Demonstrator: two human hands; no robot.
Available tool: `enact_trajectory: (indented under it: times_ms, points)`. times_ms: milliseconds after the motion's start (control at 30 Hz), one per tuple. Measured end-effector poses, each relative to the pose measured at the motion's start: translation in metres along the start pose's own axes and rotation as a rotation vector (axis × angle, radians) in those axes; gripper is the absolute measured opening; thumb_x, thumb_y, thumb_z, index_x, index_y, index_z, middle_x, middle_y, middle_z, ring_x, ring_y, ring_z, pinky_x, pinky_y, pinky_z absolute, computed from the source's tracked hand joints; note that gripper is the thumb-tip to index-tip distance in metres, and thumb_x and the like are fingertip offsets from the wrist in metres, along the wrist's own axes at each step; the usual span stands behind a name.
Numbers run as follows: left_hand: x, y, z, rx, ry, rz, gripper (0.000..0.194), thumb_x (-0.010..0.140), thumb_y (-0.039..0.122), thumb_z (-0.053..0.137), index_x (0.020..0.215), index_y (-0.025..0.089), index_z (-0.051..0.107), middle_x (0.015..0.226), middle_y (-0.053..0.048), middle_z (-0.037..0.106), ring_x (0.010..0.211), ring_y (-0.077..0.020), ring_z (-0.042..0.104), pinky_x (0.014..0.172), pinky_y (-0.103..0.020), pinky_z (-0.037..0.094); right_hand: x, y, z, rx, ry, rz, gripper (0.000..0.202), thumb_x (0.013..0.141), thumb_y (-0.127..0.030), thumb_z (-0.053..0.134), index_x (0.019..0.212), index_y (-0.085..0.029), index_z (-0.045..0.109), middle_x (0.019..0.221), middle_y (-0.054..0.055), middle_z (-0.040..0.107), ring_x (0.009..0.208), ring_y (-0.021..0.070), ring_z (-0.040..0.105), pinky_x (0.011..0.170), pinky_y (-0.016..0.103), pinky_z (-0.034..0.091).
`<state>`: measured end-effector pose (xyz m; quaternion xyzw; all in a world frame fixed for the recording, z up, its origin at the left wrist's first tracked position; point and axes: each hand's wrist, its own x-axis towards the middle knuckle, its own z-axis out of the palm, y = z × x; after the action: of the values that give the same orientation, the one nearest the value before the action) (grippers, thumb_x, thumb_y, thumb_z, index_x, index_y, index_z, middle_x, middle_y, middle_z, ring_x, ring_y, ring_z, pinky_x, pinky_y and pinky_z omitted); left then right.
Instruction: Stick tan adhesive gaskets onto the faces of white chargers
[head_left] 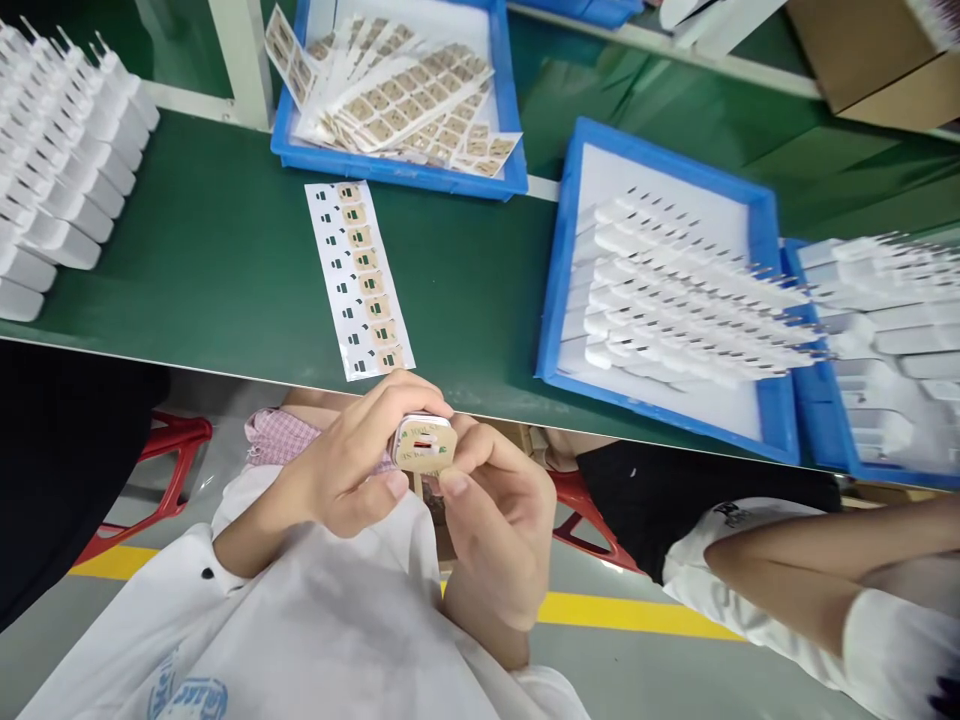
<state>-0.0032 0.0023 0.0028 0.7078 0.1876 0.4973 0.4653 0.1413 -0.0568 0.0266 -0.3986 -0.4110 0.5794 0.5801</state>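
Between my hands, above my lap, is a white plastic part whose end faces me, covered by a tan adhesive pad with a slot in its middle. My left hand wraps around the part from the left. The thumb and forefinger of my right hand pinch the pad's lower right edge. A white sheet of tan adhesive pads lies on the green table just beyond my hands, with dark cut-outs along its left side.
A blue tray holds piled sticker sheets. White pronged parts stand in another blue tray, with more in a tray at far right. Similar white parts stand in rows at left. A co-worker's arm is at right.
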Motion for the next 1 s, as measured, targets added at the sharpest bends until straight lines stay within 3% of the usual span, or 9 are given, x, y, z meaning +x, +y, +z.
enact_trajectory:
  times_ms: [467, 767, 1000]
  points:
    - [0.0003, -0.0007, -0.0007, 0.038, 0.001, 0.000, 0.047, 0.103, 0.059, 0.041, 0.126, 0.020, 0.052, 0.108, -0.008, 0.059, 0.094, -0.0222, 0.060, 0.078, -0.038, 0.053, 0.0017, -0.0006, 0.0011, -0.074, 0.043, -0.001, 0.024, 0.094, -0.030, 0.070, 0.075, -0.023, 0.057, 0.071, -0.002, 0.049, 0.066, 0.0140, 0.042, 0.060, 0.030, 0.033]
    - [0.0017, -0.0024, 0.0023, 0.089, 0.029, 0.014, 0.037, 0.107, 0.050, 0.039, 0.124, 0.020, 0.052, 0.107, -0.008, 0.060, 0.094, -0.0201, 0.059, 0.079, -0.035, 0.052, 0.0036, -0.0008, 0.0032, -0.133, 0.080, 0.008, 0.028, 0.092, -0.033, 0.070, 0.072, -0.022, 0.054, 0.067, -0.003, 0.047, 0.061, 0.0127, 0.039, 0.058, 0.029, 0.034]
    - [0.0007, -0.0029, 0.0038, 0.165, 0.043, 0.013, 0.032, 0.108, 0.045, 0.037, 0.124, 0.020, 0.051, 0.109, -0.008, 0.060, 0.096, -0.0203, 0.059, 0.081, -0.036, 0.052, 0.0015, -0.0028, 0.0006, -0.450, 0.113, -0.121, 0.022, 0.094, -0.021, 0.064, 0.073, -0.022, 0.055, 0.068, -0.003, 0.052, 0.063, 0.0128, 0.046, 0.062, 0.029, 0.038]
